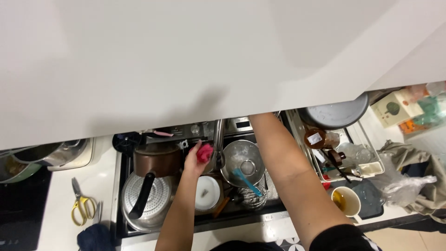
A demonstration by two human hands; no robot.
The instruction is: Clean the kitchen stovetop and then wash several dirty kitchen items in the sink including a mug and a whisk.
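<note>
The left hand (194,160) grips a pink sponge (205,152) over a crowded sink (121,186); the right hand is hidden behind the cabinet (186,60), grip unknowable. Stacked pans (146,200) might slip.

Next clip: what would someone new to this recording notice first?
A broad white cabinet underside fills the upper half and hides the right hand; only that forearm shows, reaching up behind it. Below, the sink is crammed with dishes, and the left hand holds a pink sponge above a white plate. Yellow-handled scissors lie on the counter at left.
</note>
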